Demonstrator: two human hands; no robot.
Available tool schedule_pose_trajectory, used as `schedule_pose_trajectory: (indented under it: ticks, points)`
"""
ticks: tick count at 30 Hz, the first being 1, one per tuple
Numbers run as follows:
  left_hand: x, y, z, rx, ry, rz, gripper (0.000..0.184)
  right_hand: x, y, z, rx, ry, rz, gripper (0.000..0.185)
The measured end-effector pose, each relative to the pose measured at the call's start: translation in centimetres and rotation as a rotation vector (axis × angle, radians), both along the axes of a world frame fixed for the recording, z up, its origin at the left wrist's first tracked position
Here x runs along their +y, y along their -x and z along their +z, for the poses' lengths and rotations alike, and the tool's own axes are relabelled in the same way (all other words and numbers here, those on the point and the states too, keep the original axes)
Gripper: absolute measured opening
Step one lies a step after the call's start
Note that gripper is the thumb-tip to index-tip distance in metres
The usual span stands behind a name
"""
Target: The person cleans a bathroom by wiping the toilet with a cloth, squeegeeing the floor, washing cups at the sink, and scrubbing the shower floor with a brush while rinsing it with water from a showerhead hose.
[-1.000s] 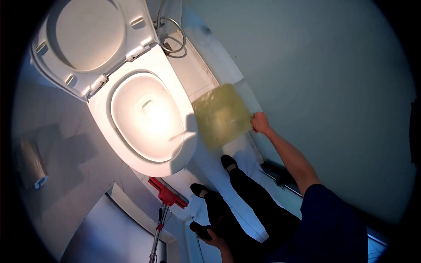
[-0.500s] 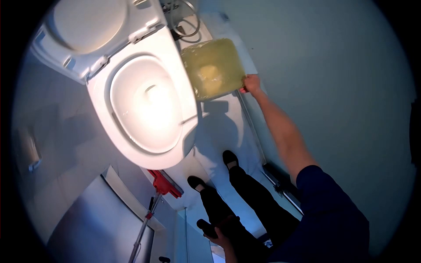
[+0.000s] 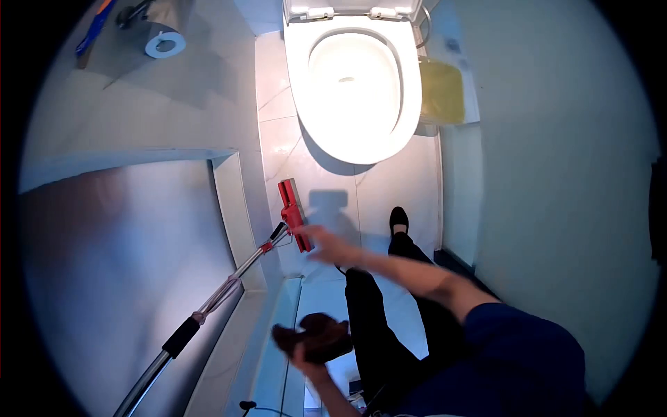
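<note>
My left hand [image 3: 303,358] grips a dark reddish-brown cloth [image 3: 323,340], crumpled and hanging over the fingers, low in the view beside my leg. My right hand [image 3: 332,248] is in the air in front of my legs, smeared by motion, its fingers stretched to the left and holding nothing. Nearest to it is a mop with a red head [image 3: 294,215]; whether the fingertips touch it I cannot tell. The mop's metal pole [image 3: 233,283] slants down to the left. Ahead stands a white toilet [image 3: 410,90] with its lid raised.
A yellow-green, bag-like bin [image 3: 442,94] stands right of the toilet against the wall. A toilet roll [image 3: 165,43] hangs on the left wall, near a blue item [image 3: 94,28]. The frosted door panel [image 3: 132,278] is at the left. A black shoe [image 3: 399,217] rests on the tiles.
My right hand has let go of the yellow-green bin and swung left toward the mop. The view has turned and shifted back from the toilet. More of the cloth in my left hand shows.
</note>
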State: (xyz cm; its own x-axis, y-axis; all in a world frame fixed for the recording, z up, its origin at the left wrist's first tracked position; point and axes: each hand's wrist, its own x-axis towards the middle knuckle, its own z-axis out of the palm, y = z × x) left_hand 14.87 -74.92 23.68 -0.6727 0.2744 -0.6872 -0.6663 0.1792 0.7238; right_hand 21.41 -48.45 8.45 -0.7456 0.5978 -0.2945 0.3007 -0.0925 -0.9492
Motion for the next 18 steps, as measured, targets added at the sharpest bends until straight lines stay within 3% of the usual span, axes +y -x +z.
schedule_pose_trajectory:
  ticks: [1,3,5,7,8,11,18]
  points:
    - [1.9,2.6,3.5,0.069,0.033,0.012,0.064,-2.5,5.4,2.0,0.327,-0.190,-0.055,0.084]
    - [5.0,7.4,9.4,0.218,0.099,0.013,0.067,-4.4,13.6,9.0,0.345,-0.479,-0.080,0.090]
    - [6.2,9.9,12.6,0.408,0.118,-0.047,0.064,-5.8,18.6,13.1,0.290,-0.473,-0.076,0.060]
    - [7.1,9.6,13.8,0.535,0.140,-0.121,0.060,-5.8,21.0,13.5,0.007,-0.261,0.227,0.042]
    - [7.1,9.3,14.0,0.569,0.149,-0.152,0.059,-6.2,21.7,13.2,-0.135,-0.147,0.379,0.033]
    - [6.7,9.7,14.5,0.599,0.168,-0.204,0.054,-7.5,21.9,11.3,-0.029,-0.453,0.393,0.016]
    - [4.0,4.7,16.6,0.631,0.223,-0.207,0.043,-5.4,15.8,14.5,-0.142,-0.332,0.789,0.018]
